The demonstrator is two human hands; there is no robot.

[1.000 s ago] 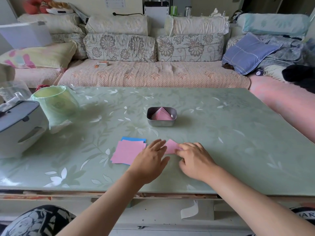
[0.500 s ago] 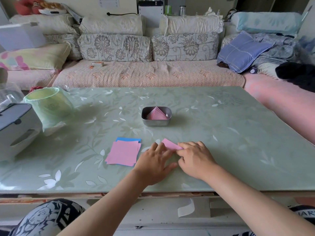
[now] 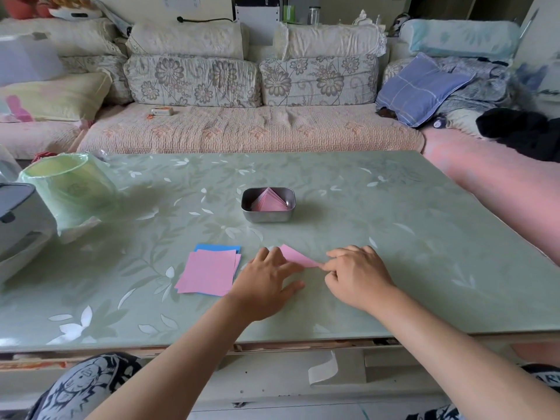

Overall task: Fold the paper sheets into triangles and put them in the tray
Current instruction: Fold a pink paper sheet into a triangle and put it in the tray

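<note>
Head view, left hand (image 3: 266, 283) pressing pink sheet (image 3: 295, 255), right hand (image 3: 357, 277) pinching it

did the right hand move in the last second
Yes. The right hand has slid a little to the right, farther from the paper stack, pinching the pink sheet.

Pink sheet (image 3: 295, 255), silver tray (image 3: 268, 216), green leaf-patterned table (image 3: 394, 237).

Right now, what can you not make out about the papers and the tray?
Head view only.
- Pink sheet: near part hidden under the left hand; fold unclear.
- Paper stack: sheets too thin to count; blue ones mostly covered by pink.
- Tray: triangles overlap; number unclear.
</note>
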